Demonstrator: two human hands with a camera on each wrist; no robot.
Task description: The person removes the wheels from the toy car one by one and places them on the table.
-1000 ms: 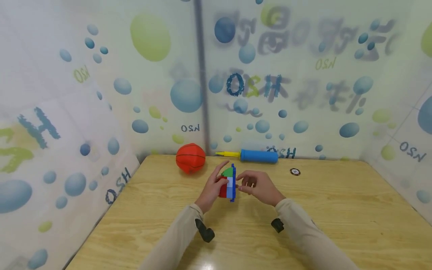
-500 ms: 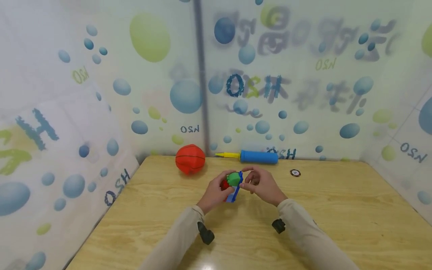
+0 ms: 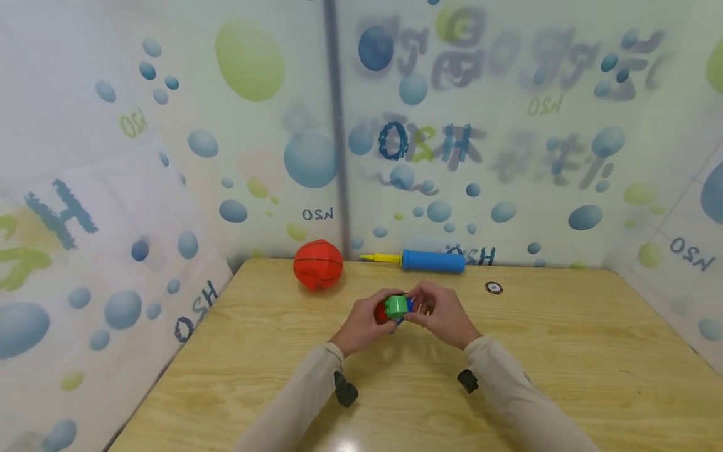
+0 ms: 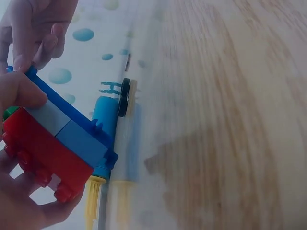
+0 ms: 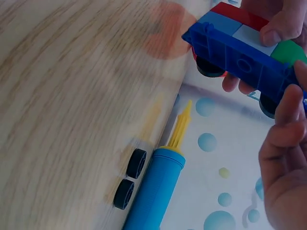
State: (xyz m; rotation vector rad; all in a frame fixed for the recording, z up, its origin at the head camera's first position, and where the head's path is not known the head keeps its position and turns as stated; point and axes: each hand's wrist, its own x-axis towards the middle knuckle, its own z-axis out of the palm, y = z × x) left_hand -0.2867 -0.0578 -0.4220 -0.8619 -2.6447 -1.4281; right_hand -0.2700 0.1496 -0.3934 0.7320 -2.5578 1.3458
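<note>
My left hand (image 3: pixel 364 323) grips a toy car (image 4: pixel 53 153) built of red, white, light blue and green bricks on a blue chassis (image 5: pixel 244 62). Its thumb presses the white brick, while other fingers reach round the red side. The right hand (image 3: pixel 443 314) pinches the green-brick end of the chassis between thumb and forefinger. Black wheels (image 5: pixel 209 67) show along the car's far side in the right wrist view; no wheels show along its near side. Seen from the head, the car stands end-up over the table, its green brick (image 3: pixel 397 306) on top, and fingers hide much of it.
Along the table's back edge lie a red basketball-patterned ball (image 3: pixel 318 265) and a blue hand pump (image 3: pixel 433 261) with a yellow nozzle. Two loose black wheels (image 5: pixel 136 163) lie beside the pump. A round chip-like disc (image 3: pixel 494 287) is at the right. Patterned walls enclose the table.
The car has tilted so that its green end faces the head camera, and it has shifted slightly right. My right fingers have come from beside the chassis to its end.
</note>
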